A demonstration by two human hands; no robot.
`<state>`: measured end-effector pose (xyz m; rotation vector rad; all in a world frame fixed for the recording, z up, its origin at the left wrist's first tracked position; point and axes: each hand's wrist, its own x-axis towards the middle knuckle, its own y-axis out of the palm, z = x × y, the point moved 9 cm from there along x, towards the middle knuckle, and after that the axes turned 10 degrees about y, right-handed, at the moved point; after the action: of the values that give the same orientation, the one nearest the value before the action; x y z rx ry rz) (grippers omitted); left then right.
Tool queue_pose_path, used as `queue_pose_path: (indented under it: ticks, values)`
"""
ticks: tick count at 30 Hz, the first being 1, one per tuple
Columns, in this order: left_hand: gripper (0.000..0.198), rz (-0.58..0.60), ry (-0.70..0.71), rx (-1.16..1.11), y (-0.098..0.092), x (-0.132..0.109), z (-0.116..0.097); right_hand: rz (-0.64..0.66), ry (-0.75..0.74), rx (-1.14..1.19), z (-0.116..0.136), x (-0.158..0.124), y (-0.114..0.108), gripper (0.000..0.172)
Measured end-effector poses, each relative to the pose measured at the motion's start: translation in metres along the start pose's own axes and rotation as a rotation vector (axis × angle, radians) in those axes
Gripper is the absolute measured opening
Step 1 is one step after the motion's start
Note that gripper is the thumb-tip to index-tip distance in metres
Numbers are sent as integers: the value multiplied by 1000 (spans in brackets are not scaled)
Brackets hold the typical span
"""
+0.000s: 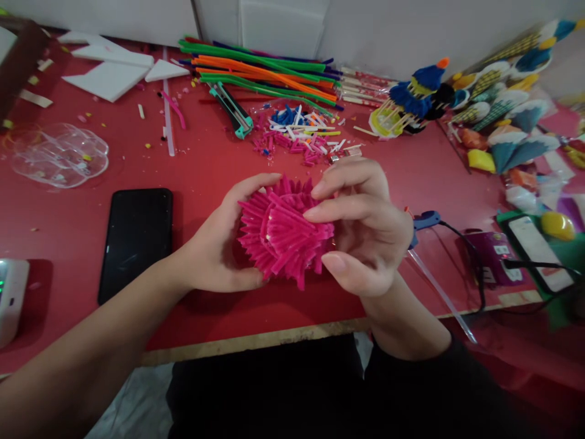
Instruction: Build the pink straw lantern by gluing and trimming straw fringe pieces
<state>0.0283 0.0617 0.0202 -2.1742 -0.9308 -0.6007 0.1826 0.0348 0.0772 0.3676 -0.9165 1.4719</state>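
Note:
Between my hands, above the near edge of the table, is a bright pink spiky pipe-cleaner craft (287, 228) made of many short fuzzy strips. My left hand (219, 235) wraps round its left side, thumb below and fingers above. At its right side, my right hand (365, 225) touches the fuzzy strips with curled fingertips, its thumb a little lower. The underside of the craft and part of the right palm are hidden. A black phone (136, 244) lies left of my left hand. Just right of my right hand rests a blue glue gun (425, 221) with a cable.
Behind the craft lie cut pipe-cleaner bits (301, 131), a green utility knife (232, 110) and long pipe cleaners (265, 70). White foam pieces (109, 70) and a clear tray (68, 155) are at left. Finished-looking crafts (507, 116) crowd the right. The red table's front edge (256, 341) is close.

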Motion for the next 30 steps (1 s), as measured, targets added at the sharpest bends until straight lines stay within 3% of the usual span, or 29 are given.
queue_pose_path:
  ticks: [7,12,20,30]
  values:
    - [108,8,-7,27,0,0,-2,-35,-23,-35,4,1,-2,9]
    - [104,20,-5,37,2,1,-3,-60,-73,-72,8,0,-4,8]
    - [125,74,193,109,2,1,-6,-16,-85,-115,4,-1,0,30]
    - [139,-153,228,250,-19,-6,2,-104,-61,-94,4,-4,-4,32]
